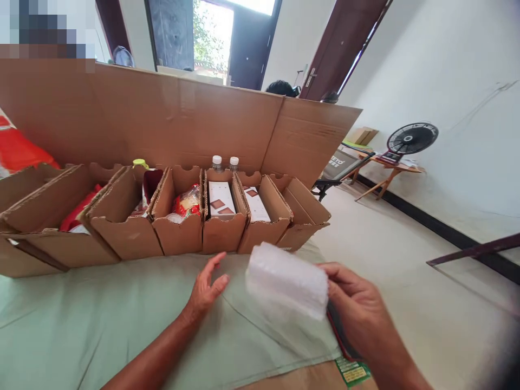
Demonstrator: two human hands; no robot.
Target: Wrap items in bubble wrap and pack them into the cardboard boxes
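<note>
My right hand (357,309) is closed on the end of a white, translucent bubble-wrapped packet (286,279), blurred by motion. What lies inside the wrap cannot be made out. Under that hand shows part of a dark flat object (343,333) with a red edge; whether the hand touches it is unclear. My left hand (207,284) is empty, thumb and fingers apart, over the pale green cloth (150,303). Just beyond it stands a row of open cardboard bins (223,235). White boxes (219,197) with brown pictures sit in two of them.
Another bin holds red packaged goods (189,203), and one farther left holds a red item (81,208). Two white-capped bottles (217,162) stand behind. A tall cardboard panel (182,114) rises beyond the bins. At right are a black fan (412,139) and a wooden table (382,162).
</note>
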